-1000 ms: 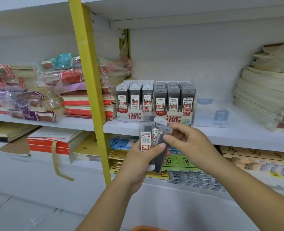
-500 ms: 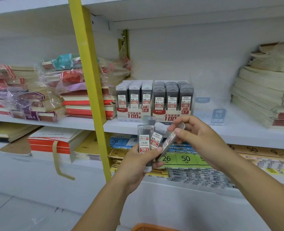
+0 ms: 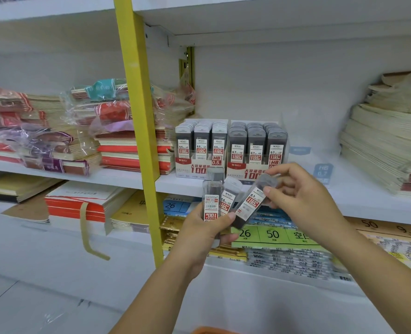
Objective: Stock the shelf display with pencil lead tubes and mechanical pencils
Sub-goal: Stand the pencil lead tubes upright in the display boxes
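Note:
My left hand [image 3: 208, 229] grips a fan of several dark pencil lead tubes [image 3: 211, 200] with red and white labels, held in front of the middle shelf. My right hand [image 3: 301, 196] pinches one tilted 0.7 lead tube [image 3: 252, 202] at its upper end, still touching the fan. Behind them on the white shelf [image 3: 358, 201] stand two display boxes filled with upright tubes: the 0.5 box [image 3: 201, 150] on the left and the 0.7 box [image 3: 256, 153] on the right. No mechanical pencils are visible.
A yellow upright post [image 3: 139, 121] rises just left of the boxes. Wrapped notebook stacks [image 3: 125, 131] lie to the left, cream notebook stacks [image 3: 387, 145] to the right. A clear empty display stand [image 3: 313, 160] sits right of the 0.7 box. Paper packs [image 3: 272, 235] fill the lower shelf.
My right hand has drawn one tube out of the fan and tilted it to the right, label now facing me. The left hand has stayed in place with the rest.

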Demonstrator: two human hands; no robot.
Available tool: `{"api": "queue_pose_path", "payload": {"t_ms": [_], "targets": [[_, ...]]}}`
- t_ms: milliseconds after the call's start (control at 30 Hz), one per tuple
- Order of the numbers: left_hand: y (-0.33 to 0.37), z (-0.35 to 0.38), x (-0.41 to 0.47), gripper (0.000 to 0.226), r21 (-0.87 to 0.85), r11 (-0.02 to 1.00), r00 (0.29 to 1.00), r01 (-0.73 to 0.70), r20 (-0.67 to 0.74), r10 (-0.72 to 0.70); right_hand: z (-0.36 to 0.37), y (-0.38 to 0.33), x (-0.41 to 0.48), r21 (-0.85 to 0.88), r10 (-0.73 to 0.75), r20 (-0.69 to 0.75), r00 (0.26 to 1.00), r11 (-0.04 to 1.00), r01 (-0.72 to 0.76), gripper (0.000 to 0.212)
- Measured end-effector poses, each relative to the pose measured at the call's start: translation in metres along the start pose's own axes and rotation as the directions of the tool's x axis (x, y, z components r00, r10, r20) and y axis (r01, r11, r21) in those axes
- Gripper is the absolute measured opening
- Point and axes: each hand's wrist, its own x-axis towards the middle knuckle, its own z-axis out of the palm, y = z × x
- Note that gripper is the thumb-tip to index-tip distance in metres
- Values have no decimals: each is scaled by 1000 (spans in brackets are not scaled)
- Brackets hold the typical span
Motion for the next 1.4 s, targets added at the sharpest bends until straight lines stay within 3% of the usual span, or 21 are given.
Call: {"api": "queue_pose_path", "payload": {"t_ms": [67,133,233,333,533,633,800,900,967,1033,1133,1233,1400], "targets": [[3,0,3,29,-38,999,1000,-7,16,8,-9,-17,10,-125,-198,-87,976,974,186,27],[6,-1,6,26,-46,999,1000,-23,7,23,-21,-35,28,-245,-390,-161,907,906,346,25],[8,-2,10,19,-32,999,999,-42,-13,42,-36,-54,56,-459,-563,-127,817,763,455,22],[9,-3,13,16,2,998,998,-57,-28,57,-38,-53,77,-549,-539,-34,842,714,435,23],[11,-6,14,16,-17,998,998,-60,-28,59,-34,-31,96,-588,-343,19,939,756,288,27],[12,-7,12,17,-16,998,998,-61,-10,60,-26,-17,94,-719,-335,25,942,649,250,25],[14,-6,7,20,-2,999,998,-51,23,51,-16,-9,73,-749,-368,-43,929,628,214,38],[13,-5,3,21,28,999,999,-41,36,40,-3,-2,41,-635,-510,-112,853,697,334,30],[13,-4,0,22,53,998,998,-32,58,29,9,3,18,-415,-370,-112,922,861,295,26],[12,-1,-4,23,75,997,996,-13,92,6,22,5,5,-163,-105,-37,994,982,98,26],[9,1,-9,21,114,993,990,14,135,-29,30,9,0,70,92,67,993,993,-97,28],[8,1,-12,19,100,995,985,28,166,-45,32,11,-2,157,105,45,993,981,-111,22],[8,-3,-14,47,46,998,986,48,155,-55,26,14,-3,201,142,-42,989,971,-131,21]]}}
